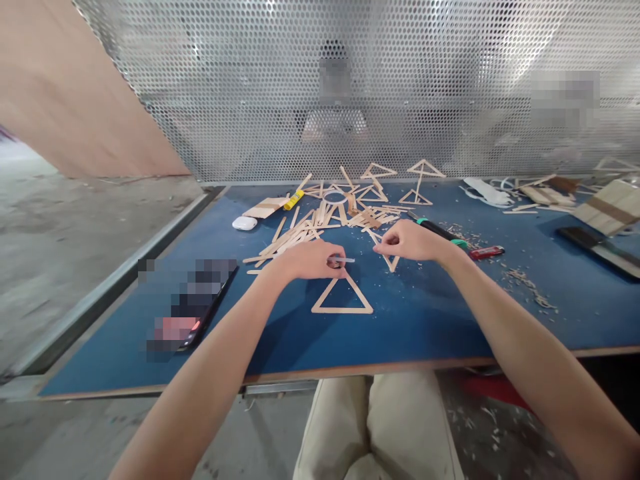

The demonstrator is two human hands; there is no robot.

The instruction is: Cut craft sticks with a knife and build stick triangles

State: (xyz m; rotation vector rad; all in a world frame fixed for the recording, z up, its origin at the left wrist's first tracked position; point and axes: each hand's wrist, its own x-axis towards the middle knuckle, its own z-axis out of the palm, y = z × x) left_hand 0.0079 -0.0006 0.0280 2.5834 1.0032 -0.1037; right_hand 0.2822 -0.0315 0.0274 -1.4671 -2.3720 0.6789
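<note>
Blue worktop (425, 320), seated view, knees below front edge. Left hand (310, 260) at centre, fingers pinched together on a small thin stick-like item (345, 259) w/ pale tip pointing toward 3 o'clock; exact kind too small to tell, poss. glue applicator. Tip held right over apex of flat stick triangle (343, 297), which lies just at 6 o'clock of the hand, prob. placed close to front edge for easy reach. Right hand (407, 241) at 3 o'clock of left, near but apart, fingertips closed in a pinch on upper end of a craft stick (390, 259) slanting toward 6 o'clock, lower end on worktop; held at its end, seemingly to keep the rest free. Loose stick pile (320, 223) at 12 o'clock of hands, within arm's reach as stock. Finished triangles (423, 180) stood/stacked at far edge by perforated metal screen (320, 87), out of the work zone. White earbud case (245, 223) at 10 o'clock. Phone (200, 307) at 9 o'clock, screen blurred. Black pen w/ green ends (440, 231) and red lighter (487, 253) just at 3 o'clock of right hand. Wood shavings (525, 283) scattered at 4 o'clock. Second phone-like slab (597, 247) and stick panels (607, 207) far at 2 o'clock.
</note>
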